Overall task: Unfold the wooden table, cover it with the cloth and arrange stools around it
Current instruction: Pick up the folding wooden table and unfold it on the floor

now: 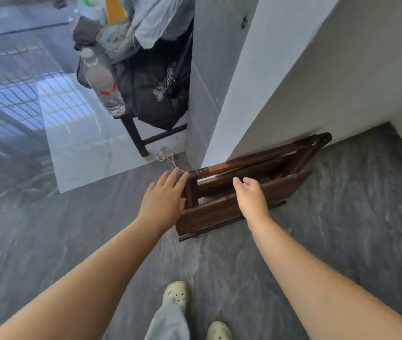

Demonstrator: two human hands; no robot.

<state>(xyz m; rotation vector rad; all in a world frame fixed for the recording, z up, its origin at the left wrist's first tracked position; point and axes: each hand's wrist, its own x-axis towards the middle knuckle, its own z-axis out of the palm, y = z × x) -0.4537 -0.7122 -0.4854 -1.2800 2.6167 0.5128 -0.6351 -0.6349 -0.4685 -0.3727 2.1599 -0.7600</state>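
Observation:
A folded dark wooden table stands on edge on the grey floor, leaning against the white wall. My left hand reaches its near left end with straight fingers, fingertips at the upright post. My right hand hovers over the top edge of the front panel, fingers loosely bent and holding nothing. No cloth for the table is identifiable, and no stools apart from the loaded dark one at the back.
A dark stool behind the wall corner carries a black bag, clothes and a plastic water bottle. A white wall runs along the right. A cord lies on the floor near the corner. My feet are below.

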